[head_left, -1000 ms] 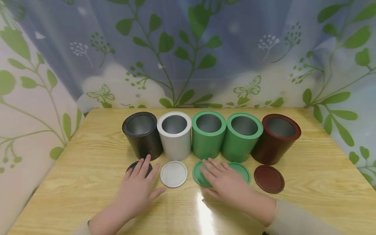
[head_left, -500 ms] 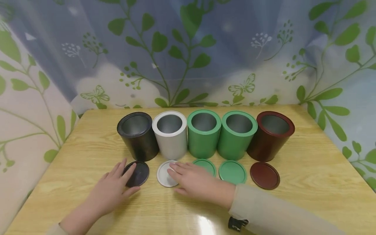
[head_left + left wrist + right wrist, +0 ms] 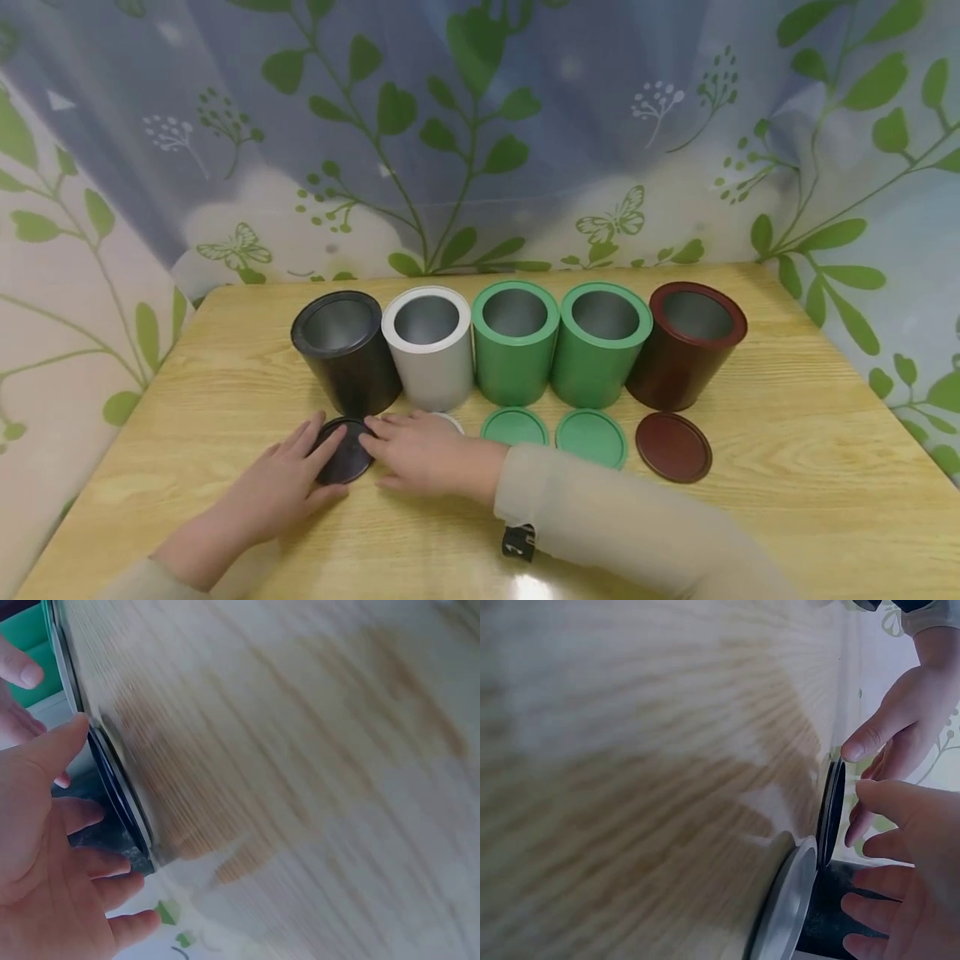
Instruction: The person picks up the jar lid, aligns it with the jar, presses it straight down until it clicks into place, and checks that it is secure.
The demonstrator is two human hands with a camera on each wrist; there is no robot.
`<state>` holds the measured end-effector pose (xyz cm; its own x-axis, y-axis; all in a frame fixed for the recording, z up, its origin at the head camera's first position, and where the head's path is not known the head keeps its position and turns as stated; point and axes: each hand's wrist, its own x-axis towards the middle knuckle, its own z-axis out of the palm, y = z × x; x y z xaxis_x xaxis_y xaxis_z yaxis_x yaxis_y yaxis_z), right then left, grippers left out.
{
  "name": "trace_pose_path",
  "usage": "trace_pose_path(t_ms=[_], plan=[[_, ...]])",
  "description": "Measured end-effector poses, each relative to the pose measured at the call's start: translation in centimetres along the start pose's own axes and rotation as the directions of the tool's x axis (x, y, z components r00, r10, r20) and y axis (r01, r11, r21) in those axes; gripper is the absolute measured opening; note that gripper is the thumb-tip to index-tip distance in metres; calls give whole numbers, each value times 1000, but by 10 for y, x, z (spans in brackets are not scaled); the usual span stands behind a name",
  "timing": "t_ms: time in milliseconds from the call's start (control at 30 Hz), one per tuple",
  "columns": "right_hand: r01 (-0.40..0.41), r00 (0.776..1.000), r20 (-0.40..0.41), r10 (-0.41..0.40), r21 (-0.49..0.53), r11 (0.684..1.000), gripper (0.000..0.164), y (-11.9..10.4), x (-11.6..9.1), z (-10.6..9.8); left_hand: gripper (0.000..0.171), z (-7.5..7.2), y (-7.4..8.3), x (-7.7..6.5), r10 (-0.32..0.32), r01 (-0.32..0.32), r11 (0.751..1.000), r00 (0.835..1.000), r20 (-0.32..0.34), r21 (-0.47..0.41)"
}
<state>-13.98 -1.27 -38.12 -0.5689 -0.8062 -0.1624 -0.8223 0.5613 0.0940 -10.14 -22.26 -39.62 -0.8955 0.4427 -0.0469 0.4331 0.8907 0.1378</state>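
Note:
A flat black lid lies on the wooden table, between my two hands. My left hand is at its left side, fingers loosely spread and overlapping the edge. From the other side my right hand reaches across, fingertips over the lid's right edge, the fingers relaxed. In the right wrist view, both thumbs are close by the rim of the black lid. Beneath my right hand is a white lid, mostly hidden in the head view; the right wrist view shows the white lid lying next to the black one.
Behind the lids stand open cans in a row: black, white, two green and dark red. Two green lids and a dark red lid lie before theirs. A patterned curtain hangs behind the table.
My right hand has moved left from the green lids, past the white lid, to the black lid. My left hand has moved from over the black lid to its left side.

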Motion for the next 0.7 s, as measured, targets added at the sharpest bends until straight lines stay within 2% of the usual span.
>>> trace_pose_path(t_ms=[200, 433, 700], plan=[[-39, 996, 75, 40, -19, 999, 61, -1, 8, 2, 63, 1, -2, 2, 28, -27, 999, 999, 26, -17], [-53, 994, 92, 55, -29, 998, 63, -2, 13, 7, 58, 6, -3, 4, 78, -78, 997, 996, 37, -17], [-27, 993, 111, 28, -3, 1000, 66, -3, 15, 11, 55, 13, -2, 4, 132, -132, 991, 991, -31, 1]])
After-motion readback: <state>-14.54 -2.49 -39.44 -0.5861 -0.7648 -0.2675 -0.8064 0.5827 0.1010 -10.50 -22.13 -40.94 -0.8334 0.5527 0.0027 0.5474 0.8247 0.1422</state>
